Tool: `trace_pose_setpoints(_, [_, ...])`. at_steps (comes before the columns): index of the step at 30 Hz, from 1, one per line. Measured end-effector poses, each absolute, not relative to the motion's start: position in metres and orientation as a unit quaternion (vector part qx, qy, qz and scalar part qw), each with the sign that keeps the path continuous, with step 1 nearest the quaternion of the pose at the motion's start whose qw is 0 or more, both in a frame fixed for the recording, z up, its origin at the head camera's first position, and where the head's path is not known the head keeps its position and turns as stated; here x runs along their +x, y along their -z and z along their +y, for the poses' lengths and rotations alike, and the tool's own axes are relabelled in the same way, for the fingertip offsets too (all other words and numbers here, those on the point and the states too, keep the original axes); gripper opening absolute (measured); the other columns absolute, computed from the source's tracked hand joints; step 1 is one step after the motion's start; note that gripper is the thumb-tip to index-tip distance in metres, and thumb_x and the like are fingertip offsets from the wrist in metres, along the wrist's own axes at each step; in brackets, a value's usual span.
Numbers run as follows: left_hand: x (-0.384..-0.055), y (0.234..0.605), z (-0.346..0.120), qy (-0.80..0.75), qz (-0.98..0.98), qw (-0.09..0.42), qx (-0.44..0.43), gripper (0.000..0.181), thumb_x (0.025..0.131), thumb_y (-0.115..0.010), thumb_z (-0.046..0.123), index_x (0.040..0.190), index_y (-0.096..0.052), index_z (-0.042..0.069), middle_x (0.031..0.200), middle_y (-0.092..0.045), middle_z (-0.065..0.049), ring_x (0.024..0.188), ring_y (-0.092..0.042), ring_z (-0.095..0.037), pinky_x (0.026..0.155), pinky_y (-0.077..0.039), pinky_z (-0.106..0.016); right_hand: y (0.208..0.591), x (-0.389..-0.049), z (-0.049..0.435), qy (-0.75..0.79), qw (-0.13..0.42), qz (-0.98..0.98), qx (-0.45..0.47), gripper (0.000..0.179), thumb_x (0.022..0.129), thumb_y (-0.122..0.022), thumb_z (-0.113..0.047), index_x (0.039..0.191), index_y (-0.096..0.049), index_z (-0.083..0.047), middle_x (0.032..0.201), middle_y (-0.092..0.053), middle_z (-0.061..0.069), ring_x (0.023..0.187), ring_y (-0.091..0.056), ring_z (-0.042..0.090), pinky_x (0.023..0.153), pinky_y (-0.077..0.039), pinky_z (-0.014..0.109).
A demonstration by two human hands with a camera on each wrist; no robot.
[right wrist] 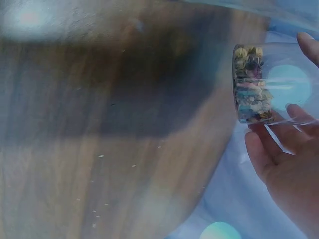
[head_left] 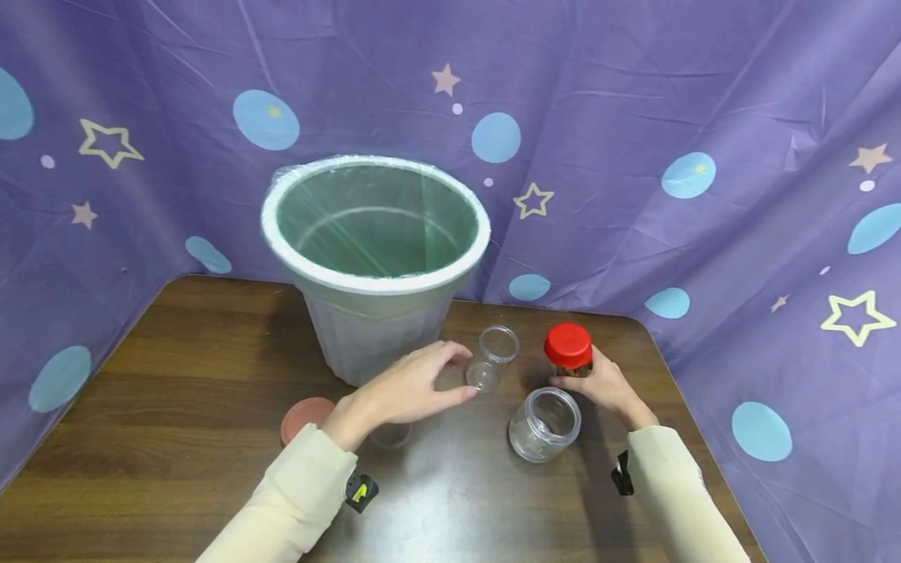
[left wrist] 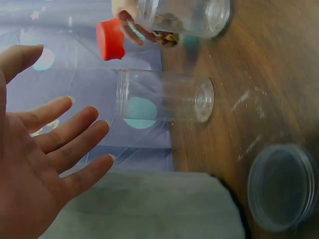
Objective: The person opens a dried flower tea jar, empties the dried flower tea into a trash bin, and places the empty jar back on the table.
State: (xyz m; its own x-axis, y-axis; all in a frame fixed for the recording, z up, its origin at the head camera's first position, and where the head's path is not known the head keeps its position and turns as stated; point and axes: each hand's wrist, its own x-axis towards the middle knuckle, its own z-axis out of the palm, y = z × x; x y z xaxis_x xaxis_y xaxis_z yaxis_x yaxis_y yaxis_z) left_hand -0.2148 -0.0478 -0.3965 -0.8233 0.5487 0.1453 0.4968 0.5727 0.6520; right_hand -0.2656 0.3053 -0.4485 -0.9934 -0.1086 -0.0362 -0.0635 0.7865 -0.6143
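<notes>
My right hand [head_left: 607, 383] grips a clear jar with a red lid [head_left: 568, 346] at the table's right side. In the right wrist view, dried flowers [right wrist: 253, 84] fill the bottom of that jar, and my thumb and fingers lie about its sides. My left hand [head_left: 415, 385], fingers spread and holding nothing, hovers beside a tall lidless clear jar [head_left: 493, 361]. That jar stands upright, apart from the fingers in the left wrist view. A wider lidless clear jar [head_left: 526, 436] stands just in front of the right hand.
Behind the left hand stands a large grey bin [head_left: 376, 336] with a clear plastic liner over its rim. A pinkish-red lid [head_left: 303, 418] lies near the left wrist. Partly behind that wrist is a round clear object [head_left: 394, 439]. Purple patterned cloth [head_left: 598, 117] hangs around the wooden table.
</notes>
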Motion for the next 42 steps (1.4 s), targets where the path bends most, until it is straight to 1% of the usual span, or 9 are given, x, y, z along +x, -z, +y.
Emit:
trace_pose_setpoints(5, [-0.210, 0.391, -0.051, -0.301, 0.899, 0.007, 0.317, 0.057, 0.091, -0.064, 0.046, 0.138, -0.052, 0.017, 0.134, -0.059, -0.003, 0.124, -0.059, -0.021, 0.104, -0.047, -0.043, 0.438, -0.265, 0.304, 0.318, 0.015, 0.946, -0.059, 0.064, 0.077, -0.082, -0.035, 0.128, -0.051, -0.012, 0.116, -0.068, 0.013, 0.115, -0.063, 0.036, 0.097, -0.046, 0.055])
trace_pose_setpoints(9, [-0.207, 0.386, -0.054, -0.263, 0.903, -0.007, 0.340, 0.065, 0.089, -0.065, 0.048, 0.145, -0.047, 0.021, 0.137, -0.056, -0.003, 0.125, -0.058, -0.024, 0.104, -0.047, -0.045, 0.428, -0.266, 0.303, 0.306, -0.003, 0.950, -0.067, 0.057, 0.077, -0.082, -0.034, 0.122, -0.053, -0.015, 0.104, -0.071, 0.008, 0.104, -0.066, 0.030, 0.091, -0.048, 0.047])
trace_pose_setpoints(13, [-0.203, 0.380, -0.056, -0.234, 0.903, -0.001, 0.360, 0.072, 0.086, -0.067, 0.051, 0.148, -0.043, 0.024, 0.142, -0.052, -0.005, 0.126, -0.056, -0.027, 0.104, -0.046, -0.048, 0.417, -0.265, 0.299, 0.302, -0.016, 0.949, -0.087, 0.053, 0.077, -0.082, -0.032, 0.119, -0.054, -0.015, 0.097, -0.071, 0.007, 0.098, -0.066, 0.028, 0.088, -0.049, 0.044])
trace_pose_setpoints(18, [-0.204, 0.373, -0.059, -0.215, 0.906, -0.003, 0.364, 0.076, 0.086, -0.067, 0.052, 0.151, -0.039, 0.023, 0.146, -0.049, -0.006, 0.128, -0.055, -0.028, 0.105, -0.045, -0.048, 0.402, -0.266, 0.290, 0.290, -0.031, 0.949, -0.120, 0.051, 0.076, -0.084, -0.028, 0.115, -0.056, -0.013, 0.091, -0.071, 0.006, 0.090, -0.065, 0.025, 0.085, -0.049, 0.043])
trace_pose_setpoints(20, [-0.205, 0.369, -0.060, -0.209, 0.908, -0.005, 0.363, 0.077, 0.086, -0.067, 0.051, 0.151, -0.039, 0.022, 0.144, -0.051, -0.006, 0.128, -0.055, -0.027, 0.106, -0.045, -0.047, 0.396, -0.267, 0.286, 0.285, -0.032, 0.949, -0.131, 0.050, 0.074, -0.085, -0.027, 0.114, -0.057, -0.014, 0.091, -0.072, 0.004, 0.088, -0.065, 0.022, 0.084, -0.049, 0.041])
trace_pose_setpoints(27, [-0.202, 0.360, -0.064, -0.192, 0.914, -0.005, 0.357, 0.075, 0.088, -0.066, 0.050, 0.151, -0.038, 0.021, 0.139, -0.055, -0.003, 0.124, -0.059, -0.025, 0.102, -0.049, -0.046, 0.380, -0.262, 0.268, 0.283, -0.037, 0.943, -0.173, 0.047, 0.071, -0.087, -0.027, 0.110, -0.061, -0.017, 0.089, -0.071, 0.001, 0.088, -0.065, 0.024, 0.082, -0.048, 0.039])
trace_pose_setpoints(34, [-0.201, 0.357, -0.069, -0.189, 0.916, -0.017, 0.354, 0.077, 0.088, -0.066, 0.048, 0.152, -0.036, 0.019, 0.140, -0.055, -0.004, 0.122, -0.060, -0.025, 0.100, -0.050, -0.045, 0.373, -0.256, 0.247, 0.274, -0.061, 0.930, -0.236, 0.041, 0.069, -0.086, -0.025, 0.104, -0.063, -0.019, 0.082, -0.068, -0.004, 0.078, -0.058, 0.015, 0.074, -0.046, 0.034])
trace_pose_setpoints(39, [-0.202, 0.355, -0.070, -0.192, 0.920, -0.011, 0.342, 0.084, 0.088, -0.065, 0.051, 0.156, -0.026, 0.020, 0.145, -0.052, -0.007, 0.126, -0.058, -0.027, 0.104, -0.048, -0.046, 0.368, -0.247, 0.233, 0.259, -0.053, 0.927, -0.265, 0.045, 0.069, -0.084, -0.028, 0.109, -0.064, -0.023, 0.085, -0.066, -0.009, 0.082, -0.055, 0.013, 0.077, -0.039, 0.034])
trace_pose_setpoints(42, [-0.203, 0.354, -0.069, -0.199, 0.916, -0.017, 0.348, 0.084, 0.089, -0.064, 0.050, 0.156, -0.026, 0.019, 0.142, -0.054, -0.007, 0.123, -0.059, -0.025, 0.104, -0.048, -0.046, 0.366, -0.241, 0.225, 0.249, -0.036, 0.928, -0.277, 0.048, 0.070, -0.084, -0.033, 0.113, -0.064, -0.023, 0.089, -0.066, -0.011, 0.084, -0.055, 0.013, 0.080, -0.038, 0.034])
